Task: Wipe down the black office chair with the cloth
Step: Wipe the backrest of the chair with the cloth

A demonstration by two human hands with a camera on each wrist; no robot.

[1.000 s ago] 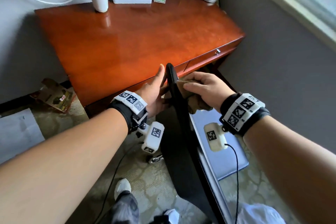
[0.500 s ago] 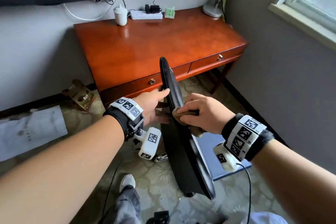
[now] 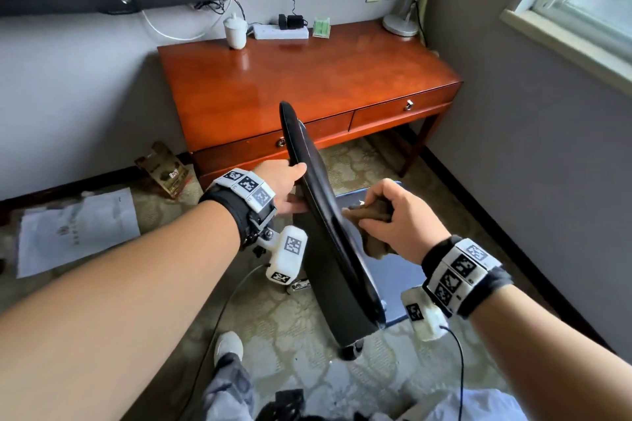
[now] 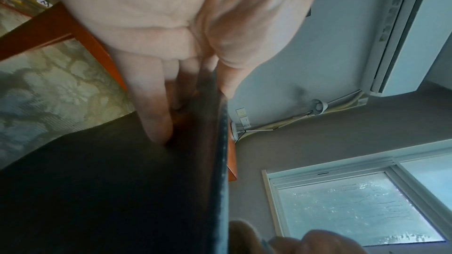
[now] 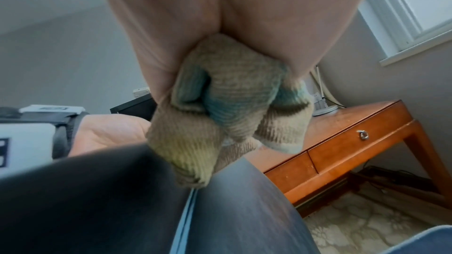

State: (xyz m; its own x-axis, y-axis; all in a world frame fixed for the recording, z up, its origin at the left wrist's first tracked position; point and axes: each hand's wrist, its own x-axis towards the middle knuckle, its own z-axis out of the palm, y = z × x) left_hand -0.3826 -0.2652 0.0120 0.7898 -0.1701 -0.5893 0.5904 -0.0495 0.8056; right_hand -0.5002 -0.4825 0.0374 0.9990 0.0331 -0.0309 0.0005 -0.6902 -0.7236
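Note:
The black office chair's backrest [image 3: 342, 270] stands edge-on in front of me, its top pointing at the desk. My left hand [image 3: 284, 184] grips its left rim, thumb on the near edge and fingers [image 4: 151, 103] behind the back panel [image 4: 110, 190]. My right hand [image 3: 400, 219] holds a bunched brown cloth [image 3: 372, 215] and presses it against the backrest's right face about halfway down. In the right wrist view the cloth [image 5: 227, 115] bulges out of my fist onto the dark chair surface [image 5: 122, 200], with my left palm [image 5: 107, 132] beyond it.
A red-brown wooden desk [image 3: 307, 79] stands just beyond the chair, bearing a white cup [image 3: 235, 31], a power strip [image 3: 280, 32] and a lamp base [image 3: 400, 26]. A grey wall runs close on the right. Papers [image 3: 75, 229] and a box [image 3: 164, 171] lie on the floor at left. My shoe [image 3: 228, 349] is below.
My right hand has slid the cloth down the backrest from its top edge to mid-height. My left hand has also moved lower on the rim, and my head has pulled back.

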